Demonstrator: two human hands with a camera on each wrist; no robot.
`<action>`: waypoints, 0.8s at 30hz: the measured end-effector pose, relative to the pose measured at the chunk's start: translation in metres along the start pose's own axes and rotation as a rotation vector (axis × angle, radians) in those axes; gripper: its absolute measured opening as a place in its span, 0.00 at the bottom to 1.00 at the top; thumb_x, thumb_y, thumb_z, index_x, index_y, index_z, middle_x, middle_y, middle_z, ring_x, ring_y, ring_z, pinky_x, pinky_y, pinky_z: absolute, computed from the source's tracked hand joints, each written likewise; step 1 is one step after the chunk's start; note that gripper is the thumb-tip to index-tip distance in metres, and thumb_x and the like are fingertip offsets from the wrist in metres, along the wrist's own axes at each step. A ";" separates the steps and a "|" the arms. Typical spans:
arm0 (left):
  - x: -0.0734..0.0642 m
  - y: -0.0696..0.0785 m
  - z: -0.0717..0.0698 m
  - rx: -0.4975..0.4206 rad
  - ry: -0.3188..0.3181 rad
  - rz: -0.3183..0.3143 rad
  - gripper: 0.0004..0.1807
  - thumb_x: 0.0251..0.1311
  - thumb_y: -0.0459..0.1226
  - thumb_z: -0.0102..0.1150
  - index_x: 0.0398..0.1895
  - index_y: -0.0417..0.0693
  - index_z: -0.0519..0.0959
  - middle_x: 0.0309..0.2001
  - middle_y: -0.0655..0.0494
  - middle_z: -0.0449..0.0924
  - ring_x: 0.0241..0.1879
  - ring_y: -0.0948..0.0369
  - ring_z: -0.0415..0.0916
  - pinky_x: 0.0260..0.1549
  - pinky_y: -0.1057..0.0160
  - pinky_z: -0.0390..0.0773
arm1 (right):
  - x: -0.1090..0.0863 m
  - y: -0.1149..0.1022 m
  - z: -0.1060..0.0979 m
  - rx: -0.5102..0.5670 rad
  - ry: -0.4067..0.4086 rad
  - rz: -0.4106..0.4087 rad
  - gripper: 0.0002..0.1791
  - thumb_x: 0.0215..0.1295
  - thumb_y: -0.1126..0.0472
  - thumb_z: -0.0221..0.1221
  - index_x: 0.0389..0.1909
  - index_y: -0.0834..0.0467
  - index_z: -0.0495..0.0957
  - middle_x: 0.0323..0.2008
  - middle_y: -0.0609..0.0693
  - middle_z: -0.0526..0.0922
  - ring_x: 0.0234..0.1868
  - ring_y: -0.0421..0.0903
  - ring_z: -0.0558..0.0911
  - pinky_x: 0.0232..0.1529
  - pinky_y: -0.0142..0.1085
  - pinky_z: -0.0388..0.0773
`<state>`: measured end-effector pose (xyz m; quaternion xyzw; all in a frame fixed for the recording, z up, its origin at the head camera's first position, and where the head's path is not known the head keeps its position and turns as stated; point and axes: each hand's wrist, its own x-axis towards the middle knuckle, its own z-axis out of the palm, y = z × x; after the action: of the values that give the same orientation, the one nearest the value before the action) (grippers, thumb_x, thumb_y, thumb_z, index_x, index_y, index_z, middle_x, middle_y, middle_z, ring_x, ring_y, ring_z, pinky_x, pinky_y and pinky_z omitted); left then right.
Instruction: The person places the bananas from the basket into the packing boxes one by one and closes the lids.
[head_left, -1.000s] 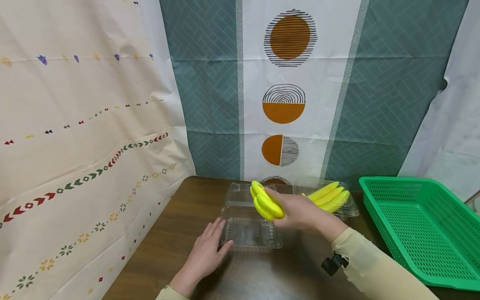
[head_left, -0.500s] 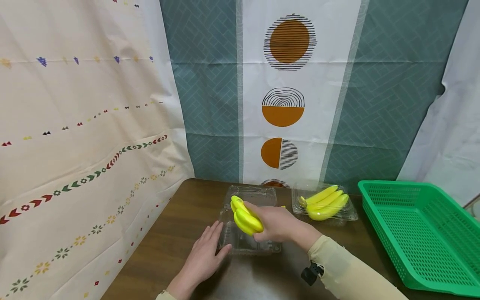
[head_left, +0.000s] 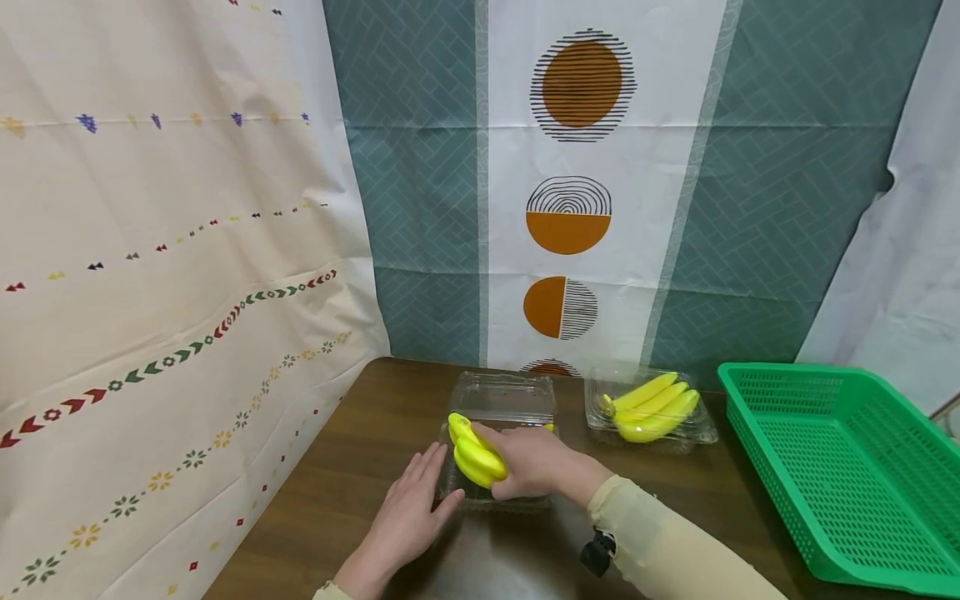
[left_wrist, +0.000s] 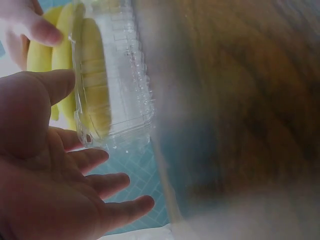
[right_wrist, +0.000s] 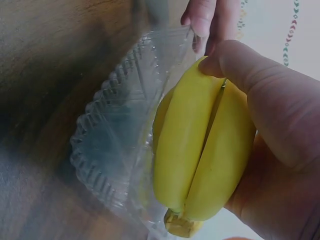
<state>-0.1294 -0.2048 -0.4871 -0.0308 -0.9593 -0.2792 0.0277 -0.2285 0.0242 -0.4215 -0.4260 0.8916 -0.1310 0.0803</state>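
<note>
My right hand point(head_left: 536, 460) grips a bunch of yellow bananas point(head_left: 474, 454), thumb laid along one side. In the head view the bunch overlaps the base of an open clear plastic clamshell box point(head_left: 504, 398), whose lid leans back. The right wrist view shows the bananas point(right_wrist: 182, 140) at the mouth of the box point(right_wrist: 117, 130), stem end toward the bottom of the view. My left hand point(head_left: 405, 508) lies at the box's left side with fingers extended. In the left wrist view its thumb and fingertips point(left_wrist: 67, 85) are right at the box rim point(left_wrist: 82, 142).
Behind and to the right stands a second clear clamshell box point(head_left: 697, 421) with another bunch of bananas point(head_left: 652, 408) in it. A green plastic basket point(head_left: 780, 487) stands at the far right of the brown wooden table point(head_left: 315, 500). Patterned cloths hang behind and at the left.
My right hand has carried the bananas left and down to the open box, uncovering the second box behind. The left hand has stayed at the box's side.
</note>
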 end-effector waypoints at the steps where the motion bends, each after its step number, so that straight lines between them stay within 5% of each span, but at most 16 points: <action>1: 0.000 0.000 0.000 -0.001 -0.001 0.001 0.45 0.78 0.54 0.67 0.88 0.43 0.62 0.87 0.43 0.58 0.84 0.35 0.54 0.71 0.21 0.61 | 0.001 0.001 0.002 0.015 -0.012 0.004 0.55 0.61 0.48 0.75 0.87 0.53 0.62 0.32 0.39 0.75 0.29 0.40 0.74 0.33 0.38 0.73; 24: 0.001 -0.002 0.000 0.014 -0.005 0.001 0.46 0.78 0.56 0.66 0.88 0.44 0.60 0.87 0.43 0.57 0.85 0.36 0.53 0.72 0.23 0.61 | 0.014 0.017 0.021 0.144 -0.096 0.033 0.52 0.64 0.48 0.73 0.87 0.54 0.62 0.33 0.41 0.76 0.30 0.40 0.73 0.36 0.38 0.72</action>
<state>-0.1304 -0.2067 -0.4887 -0.0316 -0.9613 -0.2725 0.0257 -0.2450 0.0199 -0.4471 -0.4102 0.8818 -0.1731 0.1554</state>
